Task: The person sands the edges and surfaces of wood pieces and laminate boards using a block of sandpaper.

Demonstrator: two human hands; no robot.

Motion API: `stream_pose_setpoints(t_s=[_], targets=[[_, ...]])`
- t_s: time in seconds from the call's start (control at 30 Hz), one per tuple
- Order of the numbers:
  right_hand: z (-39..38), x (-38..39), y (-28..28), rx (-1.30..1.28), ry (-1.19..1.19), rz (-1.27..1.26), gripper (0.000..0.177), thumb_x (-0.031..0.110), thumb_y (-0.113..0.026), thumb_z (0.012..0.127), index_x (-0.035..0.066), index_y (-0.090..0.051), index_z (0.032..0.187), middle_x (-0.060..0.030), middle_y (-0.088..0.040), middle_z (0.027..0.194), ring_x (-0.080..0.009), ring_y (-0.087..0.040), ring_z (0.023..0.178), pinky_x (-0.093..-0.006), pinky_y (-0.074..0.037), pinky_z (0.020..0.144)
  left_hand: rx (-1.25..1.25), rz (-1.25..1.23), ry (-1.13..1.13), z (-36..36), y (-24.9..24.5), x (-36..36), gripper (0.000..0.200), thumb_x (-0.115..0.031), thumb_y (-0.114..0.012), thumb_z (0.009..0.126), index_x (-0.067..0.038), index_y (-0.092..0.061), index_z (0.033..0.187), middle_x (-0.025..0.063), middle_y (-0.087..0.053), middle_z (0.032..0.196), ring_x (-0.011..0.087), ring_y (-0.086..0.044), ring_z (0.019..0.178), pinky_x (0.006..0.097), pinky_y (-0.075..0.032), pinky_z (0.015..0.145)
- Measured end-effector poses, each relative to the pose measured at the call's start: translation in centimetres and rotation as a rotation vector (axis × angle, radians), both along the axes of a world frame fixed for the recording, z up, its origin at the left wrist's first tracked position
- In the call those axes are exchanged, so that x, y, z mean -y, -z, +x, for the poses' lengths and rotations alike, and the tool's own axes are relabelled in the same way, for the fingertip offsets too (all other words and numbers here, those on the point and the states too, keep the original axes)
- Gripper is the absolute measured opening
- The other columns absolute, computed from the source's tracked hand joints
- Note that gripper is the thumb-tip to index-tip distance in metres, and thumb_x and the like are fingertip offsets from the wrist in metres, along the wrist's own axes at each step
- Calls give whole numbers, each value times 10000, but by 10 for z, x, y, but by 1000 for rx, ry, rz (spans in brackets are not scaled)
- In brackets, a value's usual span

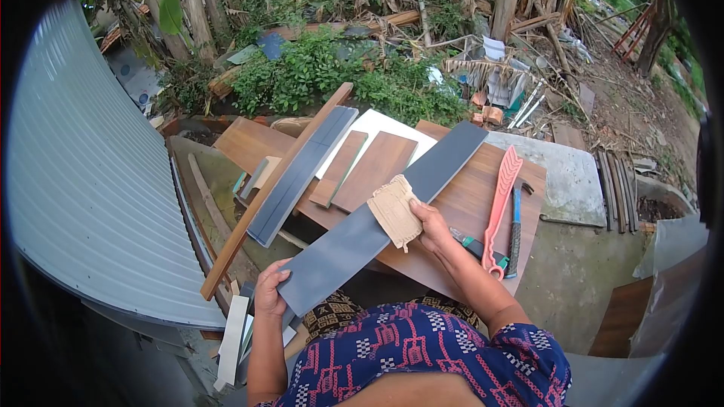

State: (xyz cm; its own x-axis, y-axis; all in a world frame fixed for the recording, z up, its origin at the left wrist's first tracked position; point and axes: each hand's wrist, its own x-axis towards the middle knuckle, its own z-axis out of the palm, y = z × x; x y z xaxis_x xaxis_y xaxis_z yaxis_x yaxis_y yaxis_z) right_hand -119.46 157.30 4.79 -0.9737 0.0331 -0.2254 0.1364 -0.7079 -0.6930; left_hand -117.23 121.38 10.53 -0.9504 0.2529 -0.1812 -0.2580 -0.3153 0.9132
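A long dark grey board (324, 262) lies slantwise in front of me, its far end over the brown wooden panels. My left hand (270, 287) is closed around its near left end, thumb on the top face. In my right hand (430, 226) is a folded tan cloth (394, 211) with frayed edges, pressed flat against the middle of the board. To the right of that hand, a pink saw-shaped tool (499, 215) and a hammer with a blue and black handle (516, 230) lie on a large brown panel (460, 203). A dark green tool (472, 244) shows partly behind my right forearm.
Left of the board lean another dark grey board (302, 177) and a long brown strip (275, 188). Brown pieces (375, 169) and a white panel (377, 126) lie behind. Corrugated metal (98, 173) stands at left; a concrete slab (554, 173) at right.
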Motion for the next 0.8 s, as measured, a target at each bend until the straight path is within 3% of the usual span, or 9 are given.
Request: stream_pose_setpoints(t_s=[0.17, 0.2, 0.3, 0.33, 0.43, 0.47, 0.63, 0.7, 0.8], targets=[[-1, 12, -17, -6, 170, 179, 255, 211, -543, 912, -26, -585, 995, -87, -642, 894, -148, -620, 779, -286, -494, 712, -272, -102, 24, 19, -31, 5, 804, -340, -767, 611, 6, -467, 1272, 160, -368, 1374, 255, -475, 1155, 364, -379, 977], [-1, 13, -20, 3, 156, 182, 256, 208, -545, 909, -27, -583, 1006, -88, -642, 901, -151, -621, 784, -286, -495, 710, -290, -143, 153, 19, -25, 21, 999, -436, -833, 470, -44, -454, 1308, 105, -215, 1462, 284, -353, 1266, 401, -328, 1012], [0, 11, -38, 24, 105, 219, 254, 202, -552, 904, -25, -585, 1011, -87, -644, 906, -153, -622, 783, -284, -495, 699, -567, -707, 361, 32, -52, 30, 994, -419, -840, 421, -90, -486, 1290, 96, -274, 1445, 310, -290, 1315, 422, -314, 1024], [3, 11, -52, 30, 77, 253, 248, 204, -555, 902, -23, -592, 996, -83, -645, 897, -150, -622, 773, -280, -494, 692, -754, -987, 291, 38, -61, 22, 817, -336, -826, 470, -115, -560, 1211, 134, -441, 1336, 363, -333, 1294, 448, -306, 1029], [4, 17, -63, 40, 51, 319, 259, 235, -551, 907, -11, -611, 964, -69, -647, 873, -138, -619, 726, -269, -489, 663, -1040, -1110, 101, 38, -60, 16, 538, -277, -760, 614, -107, -622, 1105, 172, -601, 1128, 382, -436, 1222, 487, -304, 1019], [4, 18, -63, 47, 38, 342, 271, 248, -549, 909, -7, -608, 976, -68, -646, 875, -139, -620, 723, -277, -494, 662, -1105, -1057, 48, 40, -70, 5, 370, -212, -711, 681, -77, -651, 1021, 170, -654, 982, 372, -566, 1068, 459, -393, 953], [6, 13, -103, 75, -35, 284, 326, 312, -537, 910, 14, -586, 1033, -68, -637, 884, -141, -623, 742, -297, -522, 652, -1037, -789, 79, 26, -63, 14, 376, -167, -732, 680, -20, -654, 1017, 171, -656, 999, 277, -646, 915, 332, -488, 821], [4, 8, -116, 23, -67, 178, 337, 311, -534, 911, 12, -571, 1061, -88, -631, 926, -152, -628, 753, -293, -540, 678, -733, -673, 83, 22, -65, 21, 404, -69, -724, 704, 10, -622, 1087, 131, -664, 964, 195, -636, 879, 290, -480, 800], [1, 2, -129, -195, 66, 515, 311, 292, -502, 931, 18, -602, 1037, -107, -619, 1020, -168, -629, 857, -297, -521, 719, -359, -485, -4, 13, -49, 34, 399, -132, -738, 741, 56, -604, 1067, 42, -622, 789, 96, -568, 673, 222, -461, 629]])
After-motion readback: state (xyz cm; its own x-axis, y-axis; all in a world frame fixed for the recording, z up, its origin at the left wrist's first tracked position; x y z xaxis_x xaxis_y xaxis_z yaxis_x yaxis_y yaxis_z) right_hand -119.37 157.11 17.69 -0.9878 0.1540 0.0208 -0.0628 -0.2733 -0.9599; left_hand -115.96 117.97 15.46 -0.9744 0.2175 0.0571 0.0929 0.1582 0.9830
